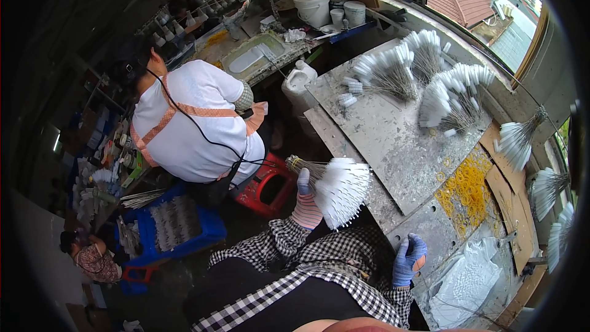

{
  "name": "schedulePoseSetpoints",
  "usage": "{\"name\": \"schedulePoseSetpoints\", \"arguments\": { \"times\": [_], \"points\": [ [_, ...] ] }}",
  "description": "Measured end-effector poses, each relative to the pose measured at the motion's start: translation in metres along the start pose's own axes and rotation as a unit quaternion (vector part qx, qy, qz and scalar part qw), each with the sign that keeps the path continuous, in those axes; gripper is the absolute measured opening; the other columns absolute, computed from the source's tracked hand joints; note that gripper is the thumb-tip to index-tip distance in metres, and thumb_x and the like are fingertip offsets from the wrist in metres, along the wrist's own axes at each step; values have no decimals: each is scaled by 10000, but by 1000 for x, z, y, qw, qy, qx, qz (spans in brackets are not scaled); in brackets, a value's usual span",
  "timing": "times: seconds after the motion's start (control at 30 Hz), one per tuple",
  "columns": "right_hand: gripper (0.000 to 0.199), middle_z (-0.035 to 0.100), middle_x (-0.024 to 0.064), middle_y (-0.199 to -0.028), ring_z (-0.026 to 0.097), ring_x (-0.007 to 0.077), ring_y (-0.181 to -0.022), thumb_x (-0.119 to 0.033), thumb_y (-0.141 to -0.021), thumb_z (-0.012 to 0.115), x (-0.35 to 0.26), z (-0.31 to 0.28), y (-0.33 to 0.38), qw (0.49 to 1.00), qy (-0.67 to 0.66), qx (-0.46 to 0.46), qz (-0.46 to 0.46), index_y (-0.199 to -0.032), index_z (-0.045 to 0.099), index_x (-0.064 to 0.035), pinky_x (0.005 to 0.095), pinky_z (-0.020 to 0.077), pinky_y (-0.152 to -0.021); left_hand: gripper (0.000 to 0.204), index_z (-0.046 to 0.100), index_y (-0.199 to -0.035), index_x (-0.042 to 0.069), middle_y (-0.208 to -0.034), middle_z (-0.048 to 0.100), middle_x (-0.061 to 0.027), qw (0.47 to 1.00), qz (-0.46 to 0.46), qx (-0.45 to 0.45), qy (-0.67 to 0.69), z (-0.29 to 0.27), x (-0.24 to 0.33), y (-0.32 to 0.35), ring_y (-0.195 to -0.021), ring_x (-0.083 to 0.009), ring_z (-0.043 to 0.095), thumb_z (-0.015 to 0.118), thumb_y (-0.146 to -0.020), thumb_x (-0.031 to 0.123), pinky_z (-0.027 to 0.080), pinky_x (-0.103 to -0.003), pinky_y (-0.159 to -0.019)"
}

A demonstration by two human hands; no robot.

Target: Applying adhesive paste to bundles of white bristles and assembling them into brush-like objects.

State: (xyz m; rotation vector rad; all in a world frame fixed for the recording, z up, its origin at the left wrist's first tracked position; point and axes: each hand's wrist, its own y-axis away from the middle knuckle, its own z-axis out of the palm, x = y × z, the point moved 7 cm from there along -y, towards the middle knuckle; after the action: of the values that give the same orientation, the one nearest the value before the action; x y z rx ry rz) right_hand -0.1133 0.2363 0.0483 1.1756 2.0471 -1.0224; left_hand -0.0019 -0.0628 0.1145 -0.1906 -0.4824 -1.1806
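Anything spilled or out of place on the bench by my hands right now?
Yellow rubber bands lie scattered loose over the metal bench, a few strays apart from the heap. The left hand holds a white-tipped wire bundle; the right hand rests at the bench edge. Otherwise nothing stands out.

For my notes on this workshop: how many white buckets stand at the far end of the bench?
2. A larger white bucket stands at the far end, and a smaller white bucket stands just to its right. Clutter there may hide others.
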Motion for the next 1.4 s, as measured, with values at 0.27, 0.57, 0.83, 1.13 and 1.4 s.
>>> {"name": "schedulePoseSetpoints", "arguments": {
  "times": [0.27,0.57,0.83,1.13,1.4],
  "points": [
    [126,687,140,-922,647,304,-858,-39,-898,693,15,5,6,998,-38,7,40,-1016,694,8,403,517,-795,597,598,-1295,146,-1211,715,-90,984,94,149,-25,-60,16,7,-1136,-285,672,582,-964,643,507,-479,-1044],
    [132,675,134,-938,654,258,-823,-54,-937,683,2,-3,4,1000,10,-4,-18,-1041,686,27,371,528,-762,559,580,-1202,57,-1058,639,-64,941,207,174,-204,-18,48,14,-1012,-205,655,620,-958,559,542,-382,-948],
    [115,692,147,-908,650,320,-856,-50,-896,693,1,-1,2,999,-29,23,11,-995,703,10,418,519,-789,560,600,-1199,-5,-1081,653,-85,900,249,159,-320,5,53,17,-987,-164,649,643,-947,493,528,-323,-905],
    [103,691,144,-900,647,316,-832,-47,-895,696,0,-2,2,1000,-15,26,-10,-985,699,3,417,512,-769,508,613,-1185,-7,-1035,667,-67,867,265,126,-404,15,54,21,-958,-145,638,682,-940,432,525,-306,-884],
    [105,687,141,-893,644,305,-824,-53,-896,694,-3,-2,0,999,-31,20,7,-985,701,2,411,511,-762,513,611,-1193,-12,-1051,669,-72,867,266,108,-407,17,49,19,-955,-141,640,712,-931,416,523,-302,-886]
  ]
}}
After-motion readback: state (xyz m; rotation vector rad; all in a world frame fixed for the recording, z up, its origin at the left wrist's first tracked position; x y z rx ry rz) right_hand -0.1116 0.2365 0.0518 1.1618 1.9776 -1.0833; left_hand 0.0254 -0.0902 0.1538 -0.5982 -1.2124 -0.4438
